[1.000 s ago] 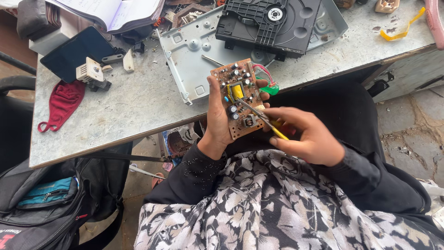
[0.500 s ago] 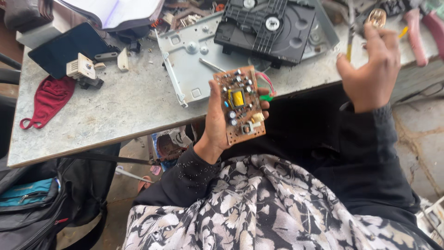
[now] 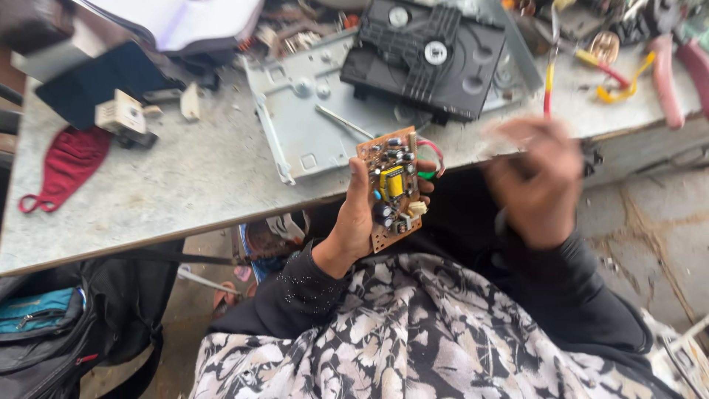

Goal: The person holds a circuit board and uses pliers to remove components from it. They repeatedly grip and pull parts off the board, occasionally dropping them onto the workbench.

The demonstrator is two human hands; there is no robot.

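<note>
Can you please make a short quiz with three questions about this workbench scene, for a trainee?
1. True or false: the left hand holds the brown circuit board above the person's lap, off the table.
2. Which thing lies at the left end of the table? A) a red cloth mask B) a glass bottle C) a green helmet
3. Fill in: the black disc drive unit rests on a grey metal ____.

Key: 1 true; 2 A; 3 plate. The right hand is blurred, so its grip cannot be judged.
</note>
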